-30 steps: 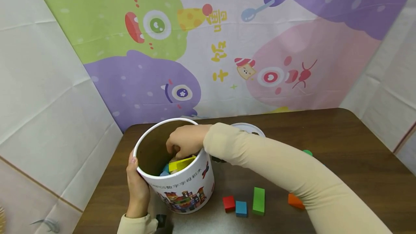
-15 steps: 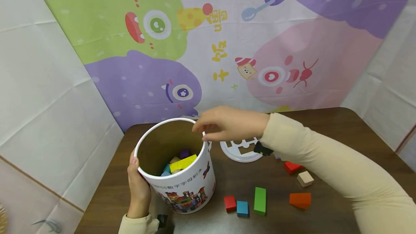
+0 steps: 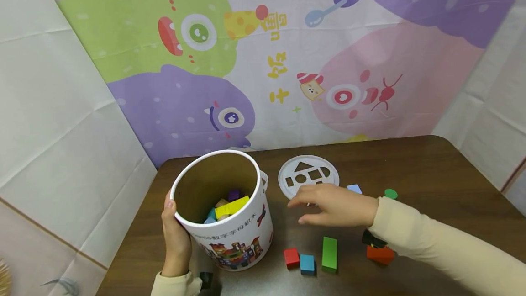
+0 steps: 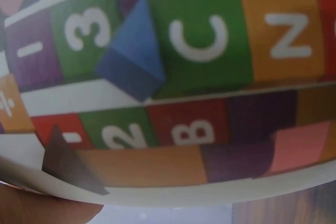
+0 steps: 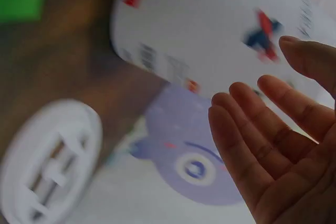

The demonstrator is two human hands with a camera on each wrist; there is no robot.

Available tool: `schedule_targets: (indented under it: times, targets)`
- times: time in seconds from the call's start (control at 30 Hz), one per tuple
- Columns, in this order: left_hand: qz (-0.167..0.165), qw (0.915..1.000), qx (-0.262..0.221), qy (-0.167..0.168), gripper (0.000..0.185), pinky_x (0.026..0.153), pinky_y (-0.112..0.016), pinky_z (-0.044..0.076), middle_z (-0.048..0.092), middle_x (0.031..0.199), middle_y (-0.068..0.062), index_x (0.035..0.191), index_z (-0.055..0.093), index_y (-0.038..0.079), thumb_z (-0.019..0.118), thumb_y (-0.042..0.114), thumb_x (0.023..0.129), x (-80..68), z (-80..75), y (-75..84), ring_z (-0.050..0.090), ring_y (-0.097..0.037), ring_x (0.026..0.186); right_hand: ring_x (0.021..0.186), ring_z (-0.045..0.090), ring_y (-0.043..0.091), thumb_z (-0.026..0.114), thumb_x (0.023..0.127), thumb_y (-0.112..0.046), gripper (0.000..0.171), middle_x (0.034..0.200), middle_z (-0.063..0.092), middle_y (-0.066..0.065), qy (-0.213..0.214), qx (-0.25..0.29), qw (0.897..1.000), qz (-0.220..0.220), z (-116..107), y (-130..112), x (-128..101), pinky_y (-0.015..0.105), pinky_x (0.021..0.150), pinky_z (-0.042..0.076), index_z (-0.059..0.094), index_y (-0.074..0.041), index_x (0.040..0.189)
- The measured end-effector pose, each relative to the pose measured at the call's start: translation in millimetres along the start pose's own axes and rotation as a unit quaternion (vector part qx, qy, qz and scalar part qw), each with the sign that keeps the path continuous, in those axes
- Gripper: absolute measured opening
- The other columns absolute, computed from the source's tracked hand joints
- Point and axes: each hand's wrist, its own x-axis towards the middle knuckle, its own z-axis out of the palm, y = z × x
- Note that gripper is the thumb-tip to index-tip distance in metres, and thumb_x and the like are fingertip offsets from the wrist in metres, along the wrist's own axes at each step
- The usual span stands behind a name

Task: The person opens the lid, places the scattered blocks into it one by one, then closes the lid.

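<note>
My left hand (image 3: 176, 241) grips the left side of a white bucket (image 3: 250, 234), thumb at the rim. The bucket leans a little and carries printed letters and numbers, large in the left wrist view. Inside it lie several toy blocks, among them a yellow block (image 3: 232, 206) and a purple block (image 3: 234, 195). To the right of the bucket my right hand (image 3: 339, 205) hovers above the table, holding nothing, fingers loosely extended. It overlaps the near edge of a white lid (image 3: 287, 168) with shaped cut-outs. The right wrist view shows the spread fingers (image 5: 273, 124) against the bucket.
A red block (image 3: 291, 258), a blue block (image 3: 307, 264) and a green block (image 3: 329, 254) sit in front of the right hand. An orange block (image 3: 380, 256) is partly behind the right wrist. Farther back lie a light-blue block (image 3: 354, 189) and a green round piece (image 3: 391, 193).
My right hand has come out of the bucket, passed over its rim and moved right and toward me. The left hand and bucket have stayed put. The lid shows more fully now.
</note>
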Motion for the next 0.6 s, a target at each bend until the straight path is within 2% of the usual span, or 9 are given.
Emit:
schedule_targets:
  times: [0.1, 0.3, 0.43, 0.6]
  targets:
    - [-0.002, 1.0, -0.001, -0.001, 0.052, 0.097, -0.031, 0.04, 0.055, 0.127, -0.001, 0.139, 0.048, 0.011, 0.022, 0.033, 0.1, 0.3, -0.1, 1.0, 0.05, -0.018, 0.117, 0.103, 0.061, 0.007, 0.068, 0.091, -0.03, 0.036, 0.117, 0.064, -0.007, -0.018, 0.015, 0.999, 0.023, 22.4, 2.9, -5.2, 0.028, 0.089, 0.052, 0.064, -0.018, 0.125]
    - [-0.004, 1.0, -0.002, -0.003, 0.054, 0.097, -0.032, 0.041, 0.054, 0.127, -0.004, 0.14, 0.046, 0.008, 0.021, 0.033, 0.1, 0.2, -0.4, 1.2, 0.05, -0.02, 0.117, 0.109, 0.061, 0.008, 0.069, 0.09, -0.032, 0.042, 0.118, 0.064, -0.004, -0.052, 0.012, 0.997, 0.047, 57.1, 4.4, -8.9, 0.029, 0.093, 0.052, 0.063, -0.014, 0.128]
    - [-0.004, 1.0, -0.004, -0.003, 0.053, 0.098, -0.031, 0.041, 0.055, 0.128, -0.002, 0.141, 0.046, 0.01, 0.022, 0.033, 0.1, -0.4, -0.9, 1.2, 0.05, -0.018, 0.118, 0.107, 0.062, 0.008, 0.07, 0.089, -0.031, 0.044, 0.119, 0.064, -0.002, -0.071, 0.004, 0.996, 0.062, 72.4, 4.6, -10.7, 0.029, 0.092, 0.053, 0.063, -0.013, 0.129]
    - [-0.002, 1.0, -0.005, -0.004, 0.052, 0.098, -0.031, 0.041, 0.055, 0.128, -0.001, 0.141, 0.046, 0.011, 0.022, 0.032, 0.1, -0.1, -1.1, 0.5, 0.05, -0.017, 0.118, 0.103, 0.062, 0.006, 0.071, 0.088, -0.028, 0.041, 0.114, 0.064, -0.003, -0.08, -0.012, 0.995, 0.057, 85.3, 5.8, -12.5, 0.028, 0.089, 0.053, 0.065, -0.013, 0.126]
